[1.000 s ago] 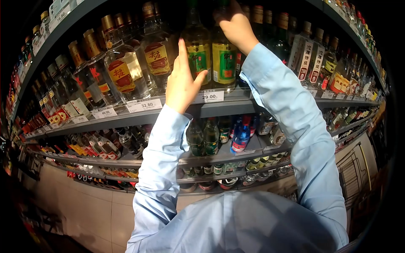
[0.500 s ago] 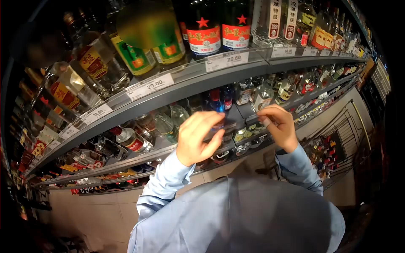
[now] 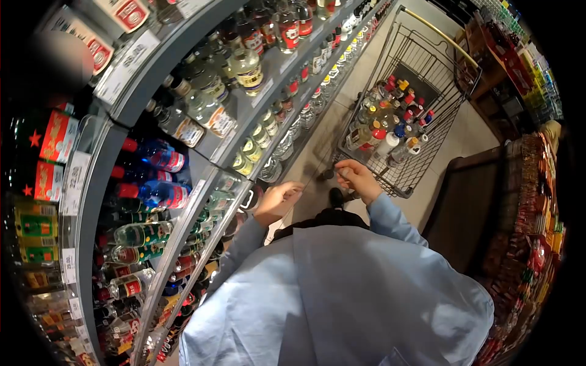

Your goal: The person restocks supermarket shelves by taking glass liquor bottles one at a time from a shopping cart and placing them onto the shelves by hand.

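Note:
My left hand (image 3: 279,202) is beside the lower shelves, fingers stretched out and nothing in them. To its right, near the corner of a wire shopping cart (image 3: 410,186), my right hand (image 3: 359,181) is raised with loosely bent fingers and a gap between thumb and fingers. I see nothing held there. Inside the cart stand many bottles (image 3: 389,144) with red, yellow, white and blue caps. Blue bottles with red caps (image 3: 160,194) and clear bottles with white labels (image 3: 210,113) stand on the shelf left of my hands.
Shelf edges (image 3: 116,155) with price tags run along my left. Past the cart, a long rack of packaged goods (image 3: 528,226) and a dark counter (image 3: 455,213) stand on the right. Tiled floor (image 3: 314,149) shows between shelf and cart. My shoe (image 3: 336,196) is below.
My view has turned right, so the shelves have swung left and the cart has come to the centre. Both hands have moved away from the blue bottles and lowered.

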Demonstrator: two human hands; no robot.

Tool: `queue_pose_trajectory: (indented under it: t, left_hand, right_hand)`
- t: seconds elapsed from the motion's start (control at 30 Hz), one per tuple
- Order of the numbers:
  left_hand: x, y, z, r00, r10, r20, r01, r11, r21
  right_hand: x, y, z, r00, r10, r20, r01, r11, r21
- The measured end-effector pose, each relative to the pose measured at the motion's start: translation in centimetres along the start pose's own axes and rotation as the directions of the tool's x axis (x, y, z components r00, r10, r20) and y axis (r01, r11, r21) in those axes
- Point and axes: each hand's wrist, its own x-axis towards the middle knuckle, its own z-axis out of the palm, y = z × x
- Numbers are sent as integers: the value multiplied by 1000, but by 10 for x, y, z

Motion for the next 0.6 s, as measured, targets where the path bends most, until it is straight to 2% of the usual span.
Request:
queue_pose_trajectory:
  t: [0.07,0.13,0.2,0.23,0.27,0.37,0.4,0.47,0.5,0.53,0.6]
  left_hand:
    - [34,3,22,997,-2,72,6,999,-51]
    - [70,-12,49,995,9,100,0,996,-88]
    - [107,-12,75,995,-32,97,44,991,-130]
    - [126,-18,88,995,-52,86,57,997,-56]
    - [144,-20,100,992,-80,96,87,994,-67]
    - [191,-21,137,983,-141,121,149,987,-58]
    - [203,-25,148,981,-150,126,156,987,-34]
    - [222,-32,169,978,-166,128,167,986,8]
    - [227,-30,177,974,-186,127,188,982,-9]
    - [230,-36,186,975,-181,126,181,983,11]
    - [235,-44,198,978,-171,120,181,980,-78]
  right_hand:
    - [18,-3,-26,996,39,-83,-33,997,77]
    - [52,12,-68,967,51,-249,1,979,205]
    - [93,33,-122,905,85,-417,-14,985,171]
    - [110,37,-143,850,78,-521,8,987,160]
    - [127,40,-162,781,70,-620,29,989,148]
    - [192,92,-229,721,-200,-663,126,979,-158]
    - [202,91,-237,762,-164,-626,68,982,-175]
    - [216,95,-244,779,-213,-590,12,946,-325]
    - [213,86,-240,763,-261,-591,-71,875,-478]
    - [211,76,-238,784,-232,-576,-133,844,-520]
    - [215,77,-239,779,-272,-564,-111,826,-552]
